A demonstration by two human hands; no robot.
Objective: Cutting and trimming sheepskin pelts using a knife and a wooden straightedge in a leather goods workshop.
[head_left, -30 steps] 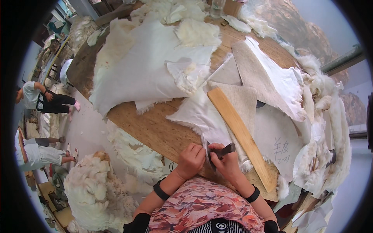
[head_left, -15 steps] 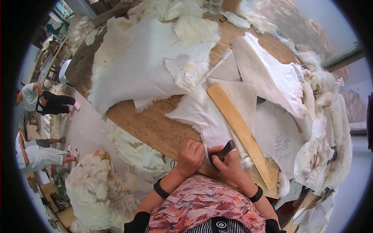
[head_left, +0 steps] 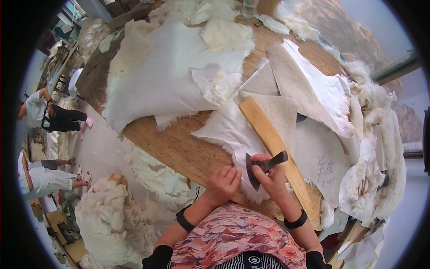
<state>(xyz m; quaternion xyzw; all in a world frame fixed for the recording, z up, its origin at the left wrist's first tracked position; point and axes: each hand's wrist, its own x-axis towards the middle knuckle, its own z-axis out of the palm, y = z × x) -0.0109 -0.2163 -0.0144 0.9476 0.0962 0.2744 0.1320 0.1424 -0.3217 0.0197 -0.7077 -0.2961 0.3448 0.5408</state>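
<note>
My right hand (head_left: pixel 273 179) grips a dark half-moon knife (head_left: pixel 251 174), its curved blade facing left and its thick handle pointing up to the right. Under the blade lies the narrow near end of a white fur pelt (head_left: pixel 230 130), fur fringing its edges. Just left of the knife, my left hand (head_left: pixel 221 184) has its fingers bent and pressed together at the edge of this pelt; the fingertips are partly hidden. A flat wooden ruler-like strip (head_left: pixel 273 143) lies slantwise over the pelts, right beside my right hand.
The wooden table (head_left: pixel 174 143) carries a large white pelt (head_left: pixel 165 76) at the left and beige pattern sheets (head_left: pixel 320 157) at the right. Fluffy pelts (head_left: pixel 376 157) line the right edge. A heap of fur (head_left: pixel 107 219) stands on the floor at left, with two people beyond.
My right hand has lifted the knife a little up and to the right, turning its blade into view. My left hand has shifted slightly right and down, its fingers lying lower.
</note>
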